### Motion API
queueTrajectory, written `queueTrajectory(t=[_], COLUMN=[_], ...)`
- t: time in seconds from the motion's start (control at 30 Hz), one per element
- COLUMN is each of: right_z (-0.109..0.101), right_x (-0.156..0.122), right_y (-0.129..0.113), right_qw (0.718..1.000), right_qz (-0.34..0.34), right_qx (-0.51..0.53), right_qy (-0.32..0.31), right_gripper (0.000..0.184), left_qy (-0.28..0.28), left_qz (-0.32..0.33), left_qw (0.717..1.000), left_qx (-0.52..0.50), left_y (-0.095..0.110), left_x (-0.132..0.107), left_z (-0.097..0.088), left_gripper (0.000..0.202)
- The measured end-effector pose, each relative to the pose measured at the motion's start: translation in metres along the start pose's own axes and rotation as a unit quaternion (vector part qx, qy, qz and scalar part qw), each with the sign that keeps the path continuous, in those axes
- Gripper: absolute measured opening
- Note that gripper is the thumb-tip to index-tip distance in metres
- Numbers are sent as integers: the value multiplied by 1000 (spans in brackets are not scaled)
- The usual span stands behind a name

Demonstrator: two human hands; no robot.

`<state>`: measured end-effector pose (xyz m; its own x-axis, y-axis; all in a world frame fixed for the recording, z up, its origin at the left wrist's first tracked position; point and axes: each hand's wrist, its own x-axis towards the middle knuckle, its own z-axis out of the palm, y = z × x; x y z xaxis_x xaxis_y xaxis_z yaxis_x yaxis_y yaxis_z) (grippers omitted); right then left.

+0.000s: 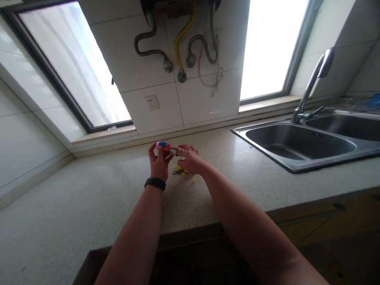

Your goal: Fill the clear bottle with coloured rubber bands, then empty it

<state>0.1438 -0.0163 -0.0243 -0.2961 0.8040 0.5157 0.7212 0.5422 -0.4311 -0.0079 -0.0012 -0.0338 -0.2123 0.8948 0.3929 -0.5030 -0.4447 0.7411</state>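
Raised a little over the counter, my left hand (158, 164) is closed around a small red and blue object (165, 147); its exact kind is not clear. A pale, dark-marked end of it points right. My right hand (190, 158) comes in from the right with its fingers bent together at that end. What those fingers pinch is too small to make out. Below the hands lies a little heap of yellow and dark pieces (180, 171), partly hidden by my right hand. Closer to me sits a small yellow ring-like piece (195, 181).
The speckled pale countertop (118, 206) runs to a tiled wall with a socket (152, 102). A double steel sink (297, 142) with a tall faucet (310, 85) is on the right. Hoses, one a yellow pipe (181, 35), hang above. My left wrist wears a black band (155, 183).
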Motion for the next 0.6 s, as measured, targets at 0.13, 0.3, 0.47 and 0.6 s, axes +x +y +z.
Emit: queueTrajectory(t=[0.13,0.3,0.47,0.6], right_z=[-1,5,12,16], right_x=[-1,1,6,9], right_y=[1,6,17,25], right_qw=[1000,999,994,977], right_qz=[-14,-28,-41,-50], right_qx=[5,27,98,204], right_qy=[-10,1,26,38], right_gripper=[70,64,47,35], left_qy=[11,17,4,-3], left_qz=[9,13,24,23], left_qw=[1000,1000,1000,1000], left_qx=[2,7,11,18], left_y=[0,-3,-4,-5], left_x=[2,5,6,6], left_z=[-2,-6,-9,-10], left_gripper=[47,48,48,51])
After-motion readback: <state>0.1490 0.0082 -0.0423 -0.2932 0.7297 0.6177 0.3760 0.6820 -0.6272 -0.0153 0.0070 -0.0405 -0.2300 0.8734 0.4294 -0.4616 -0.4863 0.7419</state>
